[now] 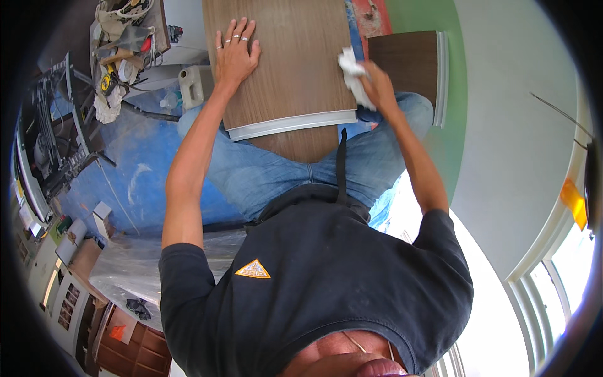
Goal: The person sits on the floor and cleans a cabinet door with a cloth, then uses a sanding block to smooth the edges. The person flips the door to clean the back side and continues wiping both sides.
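Observation:
A brown wood-grain panel (295,63) lies in front of me between my legs, with a pale metal-looking strip (292,124) along its near edge. On the panel's far left part, my left hand (235,56) rests flat with its fingers stretched out; bands that look like rings show on them. At the right edge of the panel, my right hand (378,86) is closed on a crumpled white cloth (353,69). Part of the cloth hangs down over that edge. The right fingertips are partly hidden by the cloth.
A second brown panel (402,63) with a pale edge strip stands at the right. On the left, a cluttered worktop holds scissors (152,60) and a yellow tape measure (107,81). A whitish jug (191,85) stands beside my left forearm. Blue sheeting (151,169) covers the floor.

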`<control>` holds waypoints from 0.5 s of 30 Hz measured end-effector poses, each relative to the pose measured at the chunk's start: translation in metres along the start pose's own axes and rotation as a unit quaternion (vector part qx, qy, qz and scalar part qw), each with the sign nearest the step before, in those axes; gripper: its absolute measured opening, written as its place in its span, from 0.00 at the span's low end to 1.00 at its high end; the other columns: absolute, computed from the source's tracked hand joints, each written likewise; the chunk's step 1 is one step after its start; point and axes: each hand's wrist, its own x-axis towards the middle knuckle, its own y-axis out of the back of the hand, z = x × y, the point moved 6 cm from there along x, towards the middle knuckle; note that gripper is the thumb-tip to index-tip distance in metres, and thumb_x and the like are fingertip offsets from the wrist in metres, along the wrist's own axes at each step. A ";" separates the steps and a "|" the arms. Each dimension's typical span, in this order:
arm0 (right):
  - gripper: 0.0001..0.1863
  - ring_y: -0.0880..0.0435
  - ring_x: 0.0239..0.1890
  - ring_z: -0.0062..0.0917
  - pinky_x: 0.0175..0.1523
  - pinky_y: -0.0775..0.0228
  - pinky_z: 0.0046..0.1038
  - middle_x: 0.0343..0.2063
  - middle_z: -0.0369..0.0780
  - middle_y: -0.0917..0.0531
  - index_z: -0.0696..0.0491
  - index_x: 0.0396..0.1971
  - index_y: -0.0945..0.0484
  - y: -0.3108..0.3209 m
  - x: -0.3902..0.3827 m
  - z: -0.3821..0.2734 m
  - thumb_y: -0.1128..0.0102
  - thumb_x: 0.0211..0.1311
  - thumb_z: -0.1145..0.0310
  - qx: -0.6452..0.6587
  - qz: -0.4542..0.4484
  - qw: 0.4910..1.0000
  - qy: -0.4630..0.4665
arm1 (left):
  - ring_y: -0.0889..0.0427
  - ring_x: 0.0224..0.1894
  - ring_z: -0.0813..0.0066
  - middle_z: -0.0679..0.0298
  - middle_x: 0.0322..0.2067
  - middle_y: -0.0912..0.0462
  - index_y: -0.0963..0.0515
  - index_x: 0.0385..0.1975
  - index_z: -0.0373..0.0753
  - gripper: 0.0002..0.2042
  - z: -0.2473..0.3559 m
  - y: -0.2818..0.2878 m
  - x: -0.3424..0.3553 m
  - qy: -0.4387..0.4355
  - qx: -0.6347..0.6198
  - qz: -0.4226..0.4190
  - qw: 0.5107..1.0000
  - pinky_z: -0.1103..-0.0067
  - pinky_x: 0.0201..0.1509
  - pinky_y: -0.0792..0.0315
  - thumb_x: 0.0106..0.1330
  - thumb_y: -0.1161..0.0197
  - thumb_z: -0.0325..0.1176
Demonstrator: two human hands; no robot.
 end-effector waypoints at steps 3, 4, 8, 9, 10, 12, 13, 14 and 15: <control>0.15 0.15 0.52 0.44 0.58 0.26 0.36 0.47 0.49 0.15 0.56 0.52 0.19 -0.006 -0.050 -0.003 0.39 0.67 0.73 0.028 -0.001 0.999 -0.034 | 0.40 0.76 0.62 0.65 0.71 0.31 0.29 0.69 0.50 0.24 0.001 -0.002 -0.001 -0.001 0.020 0.000 1.000 0.53 0.79 0.52 0.73 0.46 0.42; 0.14 0.15 0.52 0.44 0.58 0.26 0.36 0.47 0.49 0.15 0.56 0.52 0.19 -0.007 -0.048 -0.001 0.39 0.68 0.72 0.030 0.014 0.999 -0.027 | 0.40 0.76 0.62 0.64 0.71 0.31 0.29 0.69 0.49 0.25 0.001 -0.001 -0.001 -0.003 0.020 0.002 1.000 0.52 0.79 0.52 0.72 0.46 0.42; 0.16 0.15 0.50 0.47 0.54 0.25 0.38 0.46 0.52 0.14 0.57 0.53 0.19 -0.007 0.047 0.031 0.40 0.68 0.69 0.004 0.061 0.998 -0.002 | 0.40 0.76 0.61 0.63 0.70 0.31 0.28 0.68 0.48 0.25 0.002 0.001 -0.001 -0.015 0.003 0.009 1.000 0.52 0.79 0.51 0.71 0.46 0.43; 0.16 0.15 0.47 0.48 0.51 0.25 0.40 0.45 0.53 0.15 0.57 0.51 0.19 0.000 0.076 0.041 0.39 0.68 0.66 -0.002 0.066 0.998 -0.003 | 0.39 0.76 0.61 0.63 0.70 0.31 0.28 0.68 0.48 0.25 0.001 0.001 0.000 -0.012 0.001 0.007 1.000 0.52 0.78 0.51 0.71 0.45 0.43; 0.21 0.17 0.49 0.53 0.54 0.25 0.42 0.49 0.57 0.17 0.58 0.53 0.19 0.010 0.104 0.055 0.43 0.69 0.58 -0.053 0.077 0.995 -0.047 | 0.39 0.76 0.61 0.64 0.70 0.31 0.28 0.68 0.48 0.25 0.002 0.003 0.000 -0.021 -0.005 0.021 1.000 0.52 0.78 0.51 0.71 0.45 0.43; 0.22 0.15 0.44 0.41 0.51 0.24 0.37 0.45 0.50 0.14 0.57 0.56 0.22 0.029 0.124 0.064 0.44 0.69 0.60 0.065 0.097 0.992 -0.054 | 0.39 0.75 0.61 0.64 0.70 0.30 0.27 0.67 0.48 0.25 -0.001 0.002 0.001 -0.007 -0.005 0.002 1.000 0.52 0.78 0.51 0.71 0.45 0.43; 0.22 0.15 0.44 0.38 0.50 0.24 0.35 0.44 0.48 0.14 0.58 0.56 0.22 0.038 0.124 0.067 0.45 0.68 0.61 0.129 0.103 0.984 -0.073 | 0.39 0.75 0.61 0.64 0.70 0.30 0.27 0.67 0.48 0.25 -0.001 0.004 0.001 -0.019 -0.014 0.024 0.999 0.52 0.78 0.51 0.71 0.45 0.43; 0.22 0.15 0.43 0.36 0.50 0.24 0.34 0.43 0.47 0.14 0.58 0.57 0.22 0.045 0.115 0.068 0.45 0.68 0.61 0.191 0.105 0.971 -0.098 | 0.39 0.75 0.61 0.64 0.70 0.30 0.27 0.67 0.48 0.25 -0.001 0.004 0.001 -0.014 -0.017 0.024 0.999 0.52 0.78 0.51 0.71 0.45 0.43; 0.22 0.15 0.43 0.33 0.49 0.24 0.32 0.42 0.45 0.14 0.58 0.57 0.23 0.048 0.098 0.066 0.45 0.68 0.62 0.252 0.107 0.953 -0.126 | 0.39 0.75 0.62 0.64 0.70 0.30 0.27 0.67 0.48 0.25 -0.002 0.002 0.000 -0.008 -0.017 0.016 1.000 0.52 0.78 0.51 0.71 0.45 0.43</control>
